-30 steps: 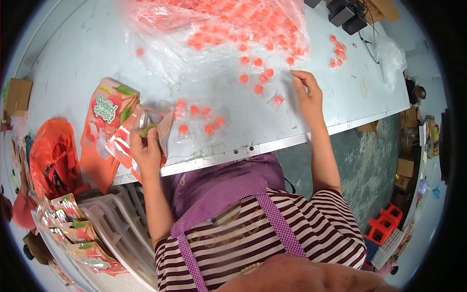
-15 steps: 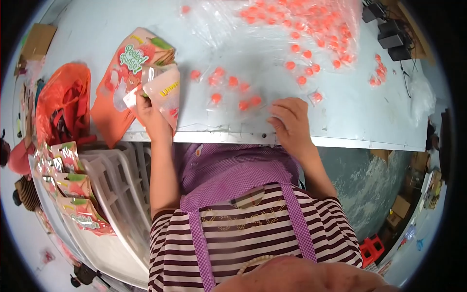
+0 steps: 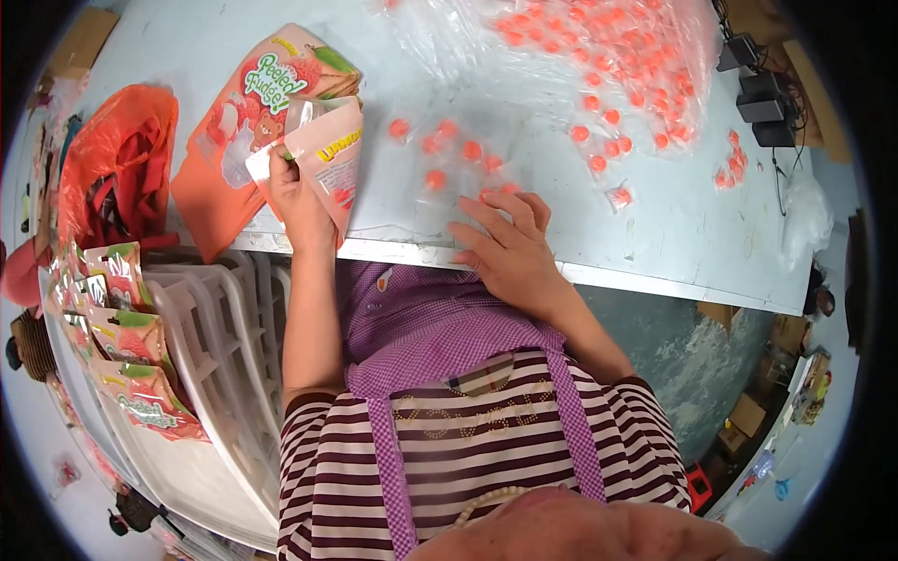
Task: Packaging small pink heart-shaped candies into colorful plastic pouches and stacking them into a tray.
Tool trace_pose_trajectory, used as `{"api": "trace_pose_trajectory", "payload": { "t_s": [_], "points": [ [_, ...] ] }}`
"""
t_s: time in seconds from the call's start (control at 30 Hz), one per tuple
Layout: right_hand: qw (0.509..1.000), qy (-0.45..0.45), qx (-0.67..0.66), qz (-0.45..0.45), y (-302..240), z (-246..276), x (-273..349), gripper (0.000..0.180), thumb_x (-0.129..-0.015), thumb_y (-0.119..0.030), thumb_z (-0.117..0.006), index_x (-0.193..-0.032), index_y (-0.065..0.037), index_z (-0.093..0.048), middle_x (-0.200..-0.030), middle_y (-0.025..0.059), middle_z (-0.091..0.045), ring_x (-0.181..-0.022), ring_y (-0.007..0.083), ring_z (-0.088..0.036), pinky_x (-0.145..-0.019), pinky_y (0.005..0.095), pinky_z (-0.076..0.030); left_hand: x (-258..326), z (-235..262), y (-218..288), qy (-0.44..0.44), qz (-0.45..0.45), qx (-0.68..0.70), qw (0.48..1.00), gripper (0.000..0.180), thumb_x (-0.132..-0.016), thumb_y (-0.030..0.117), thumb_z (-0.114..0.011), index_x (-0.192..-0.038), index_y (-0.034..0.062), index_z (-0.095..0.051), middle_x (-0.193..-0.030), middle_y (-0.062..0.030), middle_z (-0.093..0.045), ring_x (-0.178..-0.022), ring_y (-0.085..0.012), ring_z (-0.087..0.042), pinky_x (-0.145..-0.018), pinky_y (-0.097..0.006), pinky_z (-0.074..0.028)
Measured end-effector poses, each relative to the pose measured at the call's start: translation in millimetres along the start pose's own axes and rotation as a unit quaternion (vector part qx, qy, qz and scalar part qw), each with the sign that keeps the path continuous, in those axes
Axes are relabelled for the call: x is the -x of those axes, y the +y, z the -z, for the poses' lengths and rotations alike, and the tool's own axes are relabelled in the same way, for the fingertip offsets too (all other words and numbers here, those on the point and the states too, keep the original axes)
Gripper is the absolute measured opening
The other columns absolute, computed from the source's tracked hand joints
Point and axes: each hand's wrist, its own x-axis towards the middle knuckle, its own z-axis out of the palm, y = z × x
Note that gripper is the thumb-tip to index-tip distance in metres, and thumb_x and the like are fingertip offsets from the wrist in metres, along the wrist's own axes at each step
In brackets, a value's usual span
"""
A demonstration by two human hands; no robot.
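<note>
My left hand [image 3: 304, 213] is closed on a pink printed candy pouch [image 3: 329, 154], whose mouth gapes a little near my fingers. Beneath and beyond it, several flat pouches [image 3: 253, 98] lie overlapping on the worktable [image 3: 402, 220]. With fingers spread and palm down, my right hand [image 3: 519, 248] hovers at the table's near edge. Its fingertips reach the closest of several loose red candies [image 3: 435, 179] in clear wrappers, and partly cover them. A single wrapped candy [image 3: 619, 196] lies off to the right of that hand.
A large clear bag [image 3: 645, 56] spills many red candies at the far side. Black power adapters [image 3: 767, 103] with cords sit at the far right. On the left are a red plastic bag [image 3: 117, 159], stacked white trays [image 3: 201, 309] and filled pouches [image 3: 150, 402].
My right hand has moved left, to the near edge of the loose candies, with its fingers more spread. My left hand still holds the pouch. The whole view has shifted slightly.
</note>
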Motion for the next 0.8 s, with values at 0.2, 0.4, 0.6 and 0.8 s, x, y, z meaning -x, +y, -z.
{"api": "trace_pose_trajectory", "payload": {
  "t_s": [0.2, 0.4, 0.6, 0.8],
  "points": [
    [1.000, -0.006, 0.002, -0.004, -0.7, 2.9, 0.1, 0.037, -0.067, -0.022, -0.073, -0.103, -0.016, -0.064, -0.122, 0.0009, -0.054, -0.114, 0.0235, -0.042, -0.095, 0.0431, -0.029, 0.3, -0.2, -1.1, -0.007, -0.004, 0.004, 1.000, 0.013, -0.086, 0.000, -0.058, -0.094, 0.0044, -0.049, -0.096, -0.0040, -0.058, -0.086, -0.0094, -0.054, -0.075, -0.023, -0.046],
    [1.000, 0.008, -0.010, 0.029, 11.3, 14.6, 22.8, 0.032, -0.072, -0.023, -0.070, -0.102, -0.014, -0.064, -0.118, 0.0041, -0.056, -0.111, 0.0255, -0.044, -0.094, 0.0439, -0.031, -0.7, -0.6, -2.0, 0.001, 0.003, -0.005, 1.000, 0.013, -0.087, 0.000, -0.056, -0.098, 0.0039, -0.050, -0.098, -0.0042, -0.058, -0.087, -0.0098, -0.055, -0.077, -0.024, -0.046],
    [0.964, 0.196, 0.071, -0.165, 65.1, 66.7, 41.6, 0.024, -0.083, -0.012, -0.060, -0.104, -0.002, -0.059, -0.114, 0.0125, -0.057, -0.104, 0.0255, -0.051, -0.095, 0.0393, -0.037, -1.6, -1.5, -6.7, 0.053, -0.016, -0.059, 0.997, 0.027, -0.089, 0.002, -0.051, -0.116, -0.0003, -0.050, -0.111, -0.0085, -0.058, -0.100, -0.0166, -0.056, -0.087, -0.030, -0.045],
    [0.777, 0.508, -0.216, -0.302, 93.6, 101.2, 39.8, 0.024, -0.094, -0.015, -0.051, -0.112, 0.000, -0.054, -0.112, 0.0093, -0.057, -0.105, 0.0162, -0.052, -0.096, 0.0302, -0.039, 2.3, -3.2, 7.3, 0.038, 0.020, -0.086, 0.995, 0.023, -0.090, 0.001, -0.047, -0.113, 0.0018, -0.049, -0.111, -0.0087, -0.057, -0.096, -0.0185, -0.059, -0.084, -0.033, -0.049]
  ]
}}
